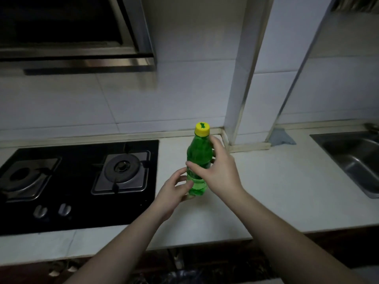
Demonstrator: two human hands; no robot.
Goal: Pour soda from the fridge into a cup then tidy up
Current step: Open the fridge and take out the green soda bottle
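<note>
Reaching over a white counter (266, 191) between black gas hob (78, 181) and steel sink (352, 160), left hand (174, 191) and right hand (215, 171) curling round an upright, yellow-capped green soda bottle (200, 152), label unreadable, before white wall tiles (184, 89).

Bottle (199, 154): clear green plastic, paler green label band around the middle. Cap (202, 128): yellow with a dark green mark on top. Countertop (276, 181): plain white. Wall tiles (184, 89): white, thin grey grout lines. Hob (82, 201): glossy black glass, 2 silver-grey burner plates, 2 silver knobs. Sink (352, 158): steel grey. Range hood (82, 62): brushed silver, black inside. Cloth (282, 137): dull grey-blue.
</note>
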